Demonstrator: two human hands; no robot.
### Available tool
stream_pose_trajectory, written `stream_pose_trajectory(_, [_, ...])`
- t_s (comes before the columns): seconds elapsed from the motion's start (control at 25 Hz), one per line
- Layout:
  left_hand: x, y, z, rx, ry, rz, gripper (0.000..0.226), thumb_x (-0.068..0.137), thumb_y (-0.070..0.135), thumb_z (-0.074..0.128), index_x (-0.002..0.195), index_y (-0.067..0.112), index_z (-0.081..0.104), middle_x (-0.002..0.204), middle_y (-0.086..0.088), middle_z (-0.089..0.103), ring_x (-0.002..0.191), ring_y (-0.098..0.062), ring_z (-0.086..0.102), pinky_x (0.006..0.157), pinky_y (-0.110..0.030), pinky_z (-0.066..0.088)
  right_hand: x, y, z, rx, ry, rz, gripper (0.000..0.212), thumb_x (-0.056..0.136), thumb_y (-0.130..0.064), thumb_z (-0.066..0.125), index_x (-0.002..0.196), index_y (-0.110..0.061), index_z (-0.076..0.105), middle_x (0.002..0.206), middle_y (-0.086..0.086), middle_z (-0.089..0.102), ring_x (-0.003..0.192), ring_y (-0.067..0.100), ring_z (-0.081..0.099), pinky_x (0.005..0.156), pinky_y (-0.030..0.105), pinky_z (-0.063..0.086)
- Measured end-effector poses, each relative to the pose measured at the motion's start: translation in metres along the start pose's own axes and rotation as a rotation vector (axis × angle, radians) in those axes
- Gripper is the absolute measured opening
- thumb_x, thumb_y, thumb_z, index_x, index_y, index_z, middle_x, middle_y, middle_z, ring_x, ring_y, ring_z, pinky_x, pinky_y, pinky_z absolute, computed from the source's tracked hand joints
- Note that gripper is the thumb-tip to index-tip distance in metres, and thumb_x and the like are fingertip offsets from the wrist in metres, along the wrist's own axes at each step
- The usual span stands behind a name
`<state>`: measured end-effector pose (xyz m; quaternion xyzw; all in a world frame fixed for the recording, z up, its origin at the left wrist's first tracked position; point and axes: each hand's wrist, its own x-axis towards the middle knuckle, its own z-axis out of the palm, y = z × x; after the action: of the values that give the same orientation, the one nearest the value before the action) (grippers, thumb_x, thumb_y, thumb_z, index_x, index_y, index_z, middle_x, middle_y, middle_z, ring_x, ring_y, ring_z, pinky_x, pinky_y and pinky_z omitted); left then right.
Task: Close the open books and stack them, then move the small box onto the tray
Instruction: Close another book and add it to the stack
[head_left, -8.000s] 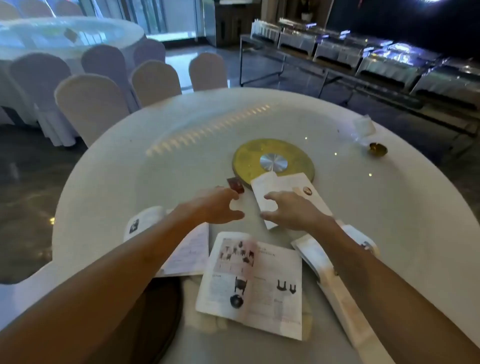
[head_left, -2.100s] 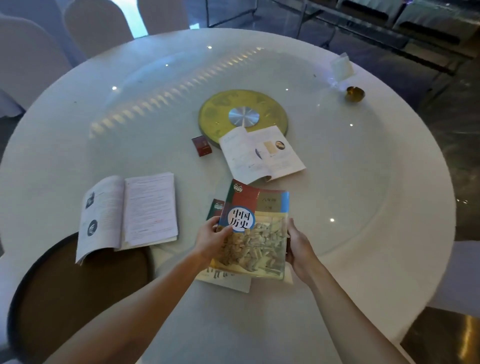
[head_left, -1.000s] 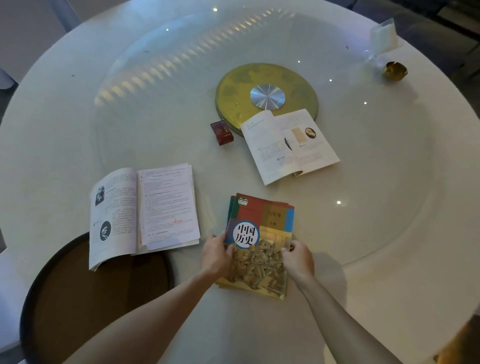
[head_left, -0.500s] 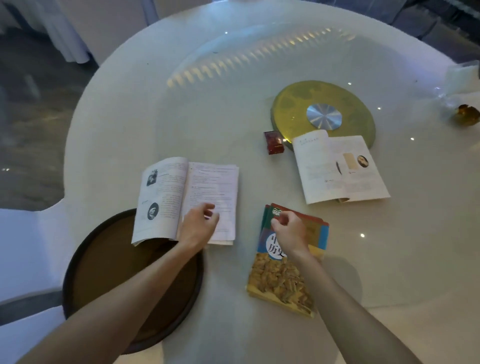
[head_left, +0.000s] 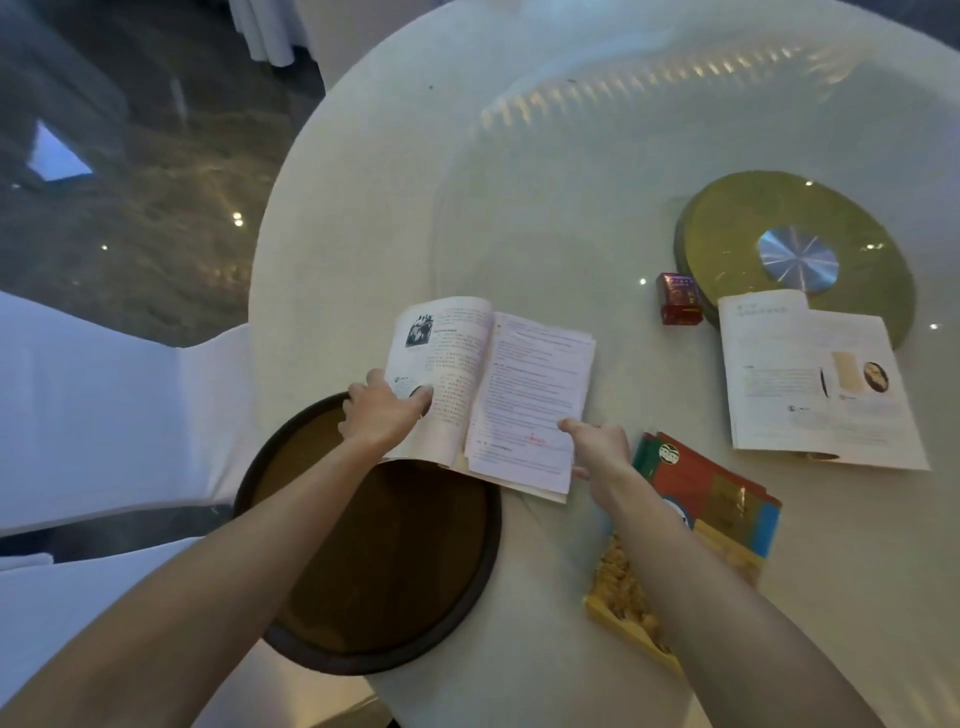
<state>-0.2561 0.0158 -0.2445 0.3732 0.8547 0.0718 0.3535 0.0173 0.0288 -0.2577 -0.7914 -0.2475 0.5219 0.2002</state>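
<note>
An open book (head_left: 498, 384) lies on the white round table, its near edge over the rim of a dark round tray (head_left: 395, 561). My left hand (head_left: 382, 413) grips its left page edge. My right hand (head_left: 597, 447) holds the lower right corner of its right page. A stack of closed books (head_left: 722, 514) with a colourful cover lies to the right, partly under my right forearm. A second open book (head_left: 815, 379) lies farther right. A small red box (head_left: 678, 299) stands beyond the books.
A gold turntable disc (head_left: 737, 244) with a silver hub sits past the box, partly covered by the second open book. White-covered chairs (head_left: 104, 415) stand at the left beside the table. The tray overhangs the table's near-left edge.
My right hand left the closed stack and moved left to the open book's right page. My left hand shifted from the right page to the left page edge.
</note>
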Motion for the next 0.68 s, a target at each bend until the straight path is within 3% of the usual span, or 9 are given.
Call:
stream_pose_trajectory(0.04, [0.002, -0.004, 0.003, -0.049, -0.020, -0.044, 0.092, 0.077, 0.069, 0.062, 0.145, 0.014, 0.034, 0.142, -0.018, 0.042, 0.128, -0.039, 0.048, 0.101, -0.056, 0.046, -0.001, -0.002, 0.002, 0.043, 0.006, 0.029, 0.042, 0.093, -0.023, 0.073, 0.127, 0.000, 0.063, 0.116, 0.011, 0.066, 0.099, 0.027, 0.063, 0.082, 0.043, 0.062])
stream_pose_trajectory(0.08, [0.002, -0.007, 0.007, -0.118, -0.034, -0.088, 0.097, 0.076, 0.070, 0.063, 0.147, 0.013, 0.030, 0.145, -0.019, 0.038, 0.129, -0.040, 0.047, 0.101, -0.055, 0.045, -0.001, -0.004, 0.004, 0.069, 0.010, 0.052, 0.040, 0.093, -0.021, 0.073, 0.126, 0.000, 0.065, 0.117, 0.010, 0.068, 0.095, 0.025, 0.065, 0.079, 0.043, 0.062])
stream_pose_trajectory(0.16, [0.004, -0.012, 0.014, -0.223, -0.053, -0.148, 0.104, 0.074, 0.071, 0.066, 0.150, 0.011, 0.027, 0.149, -0.020, 0.036, 0.132, -0.040, 0.046, 0.101, -0.053, 0.045, 0.000, -0.007, 0.005, 0.079, -0.006, 0.085, 0.036, 0.093, -0.020, 0.073, 0.123, -0.002, 0.068, 0.108, 0.008, 0.072, 0.080, 0.018, 0.064, 0.060, 0.032, 0.051])
stream_pose_trajectory(0.24, [0.006, -0.016, 0.017, -0.300, -0.077, -0.176, 0.105, 0.068, 0.073, 0.069, 0.145, 0.008, 0.038, 0.142, -0.016, 0.048, 0.126, -0.036, 0.053, 0.100, -0.049, 0.048, 0.000, -0.007, 0.005, 0.071, -0.032, 0.107, 0.034, 0.093, -0.019, 0.072, 0.122, -0.003, 0.069, 0.094, 0.003, 0.070, 0.071, 0.014, 0.058, 0.057, 0.028, 0.043])
stream_pose_trajectory(0.4, [0.006, -0.016, 0.010, -0.567, -0.132, -0.130, 0.074, 0.060, 0.060, 0.085, 0.110, 0.007, 0.070, 0.110, -0.008, 0.074, 0.097, -0.025, 0.071, 0.087, -0.045, 0.059, 0.000, -0.001, 0.009, 0.140, -0.044, 0.141, 0.022, 0.094, -0.011, 0.069, 0.114, -0.003, 0.068, 0.112, 0.011, 0.075, 0.086, 0.022, 0.071, 0.070, 0.037, 0.060])
stream_pose_trajectory(0.52, [-0.005, -0.004, 0.003, -0.673, -0.200, -0.031, 0.054, 0.069, 0.039, 0.089, 0.109, 0.010, 0.067, 0.102, -0.005, 0.076, 0.088, -0.022, 0.075, 0.072, -0.037, 0.062, -0.005, -0.003, 0.013, 0.177, -0.097, 0.122, 0.020, 0.097, -0.006, 0.062, 0.117, -0.006, 0.064, 0.112, 0.011, 0.074, 0.084, 0.023, 0.072, 0.060, 0.034, 0.056])
stream_pose_trajectory(0.68, [-0.020, 0.022, -0.001, -0.662, -0.253, 0.191, 0.025, 0.083, 0.019, 0.080, 0.105, 0.015, 0.069, 0.102, -0.005, 0.078, 0.084, -0.019, 0.078, 0.065, -0.033, 0.063, -0.016, -0.002, 0.007, 0.105, -0.204, 0.006, 0.027, 0.101, -0.006, 0.055, 0.125, -0.012, 0.064, 0.119, 0.008, 0.076, 0.096, 0.024, 0.074, 0.069, 0.038, 0.061])
